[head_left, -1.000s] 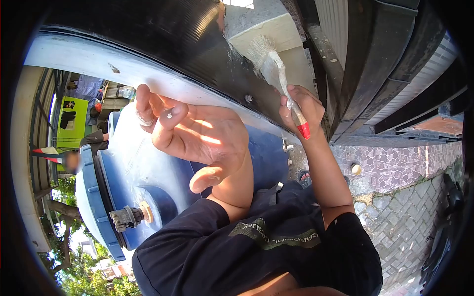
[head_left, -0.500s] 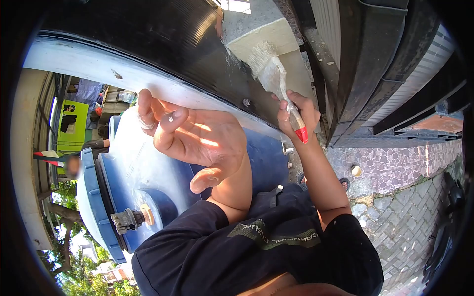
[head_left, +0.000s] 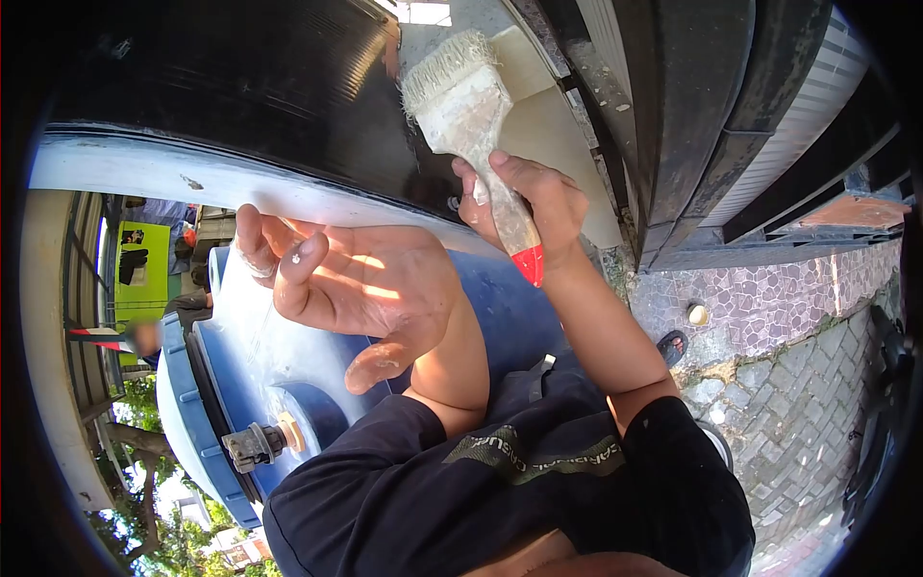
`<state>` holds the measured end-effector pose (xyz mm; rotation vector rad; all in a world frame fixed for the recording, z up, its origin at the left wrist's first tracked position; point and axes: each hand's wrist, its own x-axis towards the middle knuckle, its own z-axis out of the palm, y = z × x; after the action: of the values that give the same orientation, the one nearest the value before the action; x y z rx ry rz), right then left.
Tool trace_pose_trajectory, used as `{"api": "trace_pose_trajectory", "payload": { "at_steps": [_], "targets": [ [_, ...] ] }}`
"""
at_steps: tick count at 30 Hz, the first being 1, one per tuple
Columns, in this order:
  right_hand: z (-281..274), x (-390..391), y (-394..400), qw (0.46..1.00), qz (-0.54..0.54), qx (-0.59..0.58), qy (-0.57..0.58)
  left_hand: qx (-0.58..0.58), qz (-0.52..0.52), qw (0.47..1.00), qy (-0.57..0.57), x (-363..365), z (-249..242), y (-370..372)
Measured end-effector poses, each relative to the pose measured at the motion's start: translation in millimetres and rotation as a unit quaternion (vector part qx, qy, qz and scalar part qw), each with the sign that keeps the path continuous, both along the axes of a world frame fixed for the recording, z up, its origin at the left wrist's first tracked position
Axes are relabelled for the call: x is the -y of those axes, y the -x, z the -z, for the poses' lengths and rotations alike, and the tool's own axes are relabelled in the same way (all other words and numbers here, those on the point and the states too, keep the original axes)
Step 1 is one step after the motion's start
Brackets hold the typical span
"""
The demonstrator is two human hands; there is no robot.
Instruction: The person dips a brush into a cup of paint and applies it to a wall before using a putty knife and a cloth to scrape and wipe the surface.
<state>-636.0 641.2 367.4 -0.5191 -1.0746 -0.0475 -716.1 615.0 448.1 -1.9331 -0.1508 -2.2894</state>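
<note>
Gripped by the right hand [head_left: 534, 202], wrapped closed about the handle with the thumb along its upper side, the broad brush [head_left: 478, 120] is the held item. From my remote station I read its long axis as a diagonal: red tip [head_left: 528, 266] at lower right, below the fist, and bristles [head_left: 450, 69] at upper left, beyond the fingers. Pale, caked matter coats the bristles and the body of the brush. I note the left hand [head_left: 375, 279] to the left of and below the brush head, palm up, fingers loosely curled, holding nothing; whitish residue marks its fingertips. Of the two, the right hand is nearer to the pale block [head_left: 527, 65], which lies past the bristles, up and slightly left from the grip. In my view the bristles overlap the block's edge; I cannot confirm whether they touch it. Below both forearms is the black shirt [head_left: 510, 481]. A blue tank [head_left: 240, 313] stands behind the left forearm, with a dark panel [head_left: 240, 77] above. Dark metal beams [head_left: 707, 115] rise on the right, over grey paving [head_left: 808, 413]. Farthest left, I register another person's sleeve [head_left: 189, 305] near a green panel [head_left: 144, 274].
</note>
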Motion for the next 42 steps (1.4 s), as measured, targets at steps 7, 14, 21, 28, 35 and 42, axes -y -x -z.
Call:
{"api": "trace_pose_trajectory", "payload": {
  "at_steps": [7,14,21,28,35,42],
  "targets": [
    [26,-2,-9,0.997,0.039,0.049,0.041,0.004,0.014,1.000,0.013,2,3,2],
    [32,18,-18,0.996,0.045,0.037,0.065,0.012,0.012,1.000,0.021,2,3,1],
    [6,-3,-13,0.999,0.009,0.027,0.025,0.028,0.014,0.999,-0.006,-1,1,-2],
    [51,13,-8,0.994,-0.024,0.006,0.110,-0.008,0.082,0.997,0.010,0,4,1],
    [14,35,-20,0.939,-0.074,-0.062,0.331,-0.142,0.215,0.966,-0.003,-3,0,10],
    [-10,0,-27,0.959,-0.041,-0.054,0.275,0.048,-0.064,0.996,0.044,8,4,-11]
  ]
}}
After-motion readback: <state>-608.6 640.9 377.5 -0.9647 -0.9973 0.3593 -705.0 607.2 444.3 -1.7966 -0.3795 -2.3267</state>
